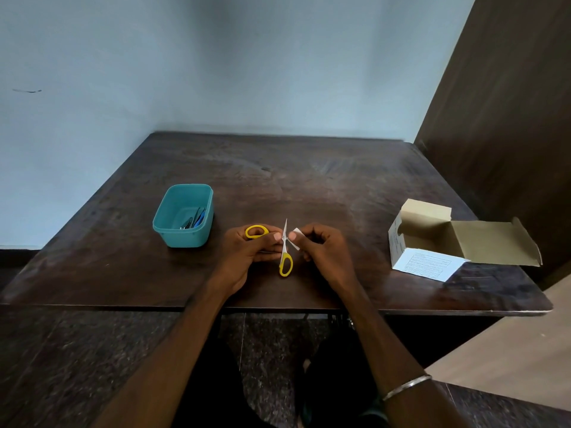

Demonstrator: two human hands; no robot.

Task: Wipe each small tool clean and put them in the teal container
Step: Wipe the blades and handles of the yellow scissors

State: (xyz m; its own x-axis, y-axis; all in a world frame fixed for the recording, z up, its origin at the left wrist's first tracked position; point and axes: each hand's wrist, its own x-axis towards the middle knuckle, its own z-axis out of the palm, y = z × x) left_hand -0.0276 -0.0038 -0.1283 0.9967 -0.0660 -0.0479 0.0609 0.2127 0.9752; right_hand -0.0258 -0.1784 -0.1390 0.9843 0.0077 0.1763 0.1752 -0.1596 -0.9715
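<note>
Both hands meet over the near middle of the table, gripping one pair of scissors (285,248) between them. Left hand (247,251): fingers curled around the yellow handle loop at its 12 o'clock side, thumb tip pressed near the pivot. Right hand (321,250): thumb and forefinger pinching a small white wipe (297,237) against the blade just beside the pivot; the remaining fingers are curled in toward the palm. A thin metal bangle (406,387) circles the right forearm.

Largest to smallest:

Wall (216,72), pale blue, fills the 12 o'clock half of the view; a dark wooden panel (509,118) stands at 2 o'clock.

Table (309,180), dark worn wood, its near edge running across at 6 o'clock, with speckled dark floor (61,366) below it.

Cardboard box (448,242), lid flaps open, printed white side facing the viewer, at 3 o'clock of the hands and well apart from them.

Teal container (182,216), a rounded rectangular tub at 10 o'clock of the hands, near the left hand but not touching it. Several slim tools (193,220) lie inside against its right wall, at least one with a blue handle; their exact kinds are too small to tell.

Scissors, yellow-handled with pale blades, spread open: one blade points toward 12 o'clock, its matching loop hangs toward 6 o'clock between the two hands, and the other loop sits at 9 o'clock in the left hand's grip. They are held clear of the container, to its 4 o'clock.

Wipe, a small white folded piece, touching the blade.
</note>
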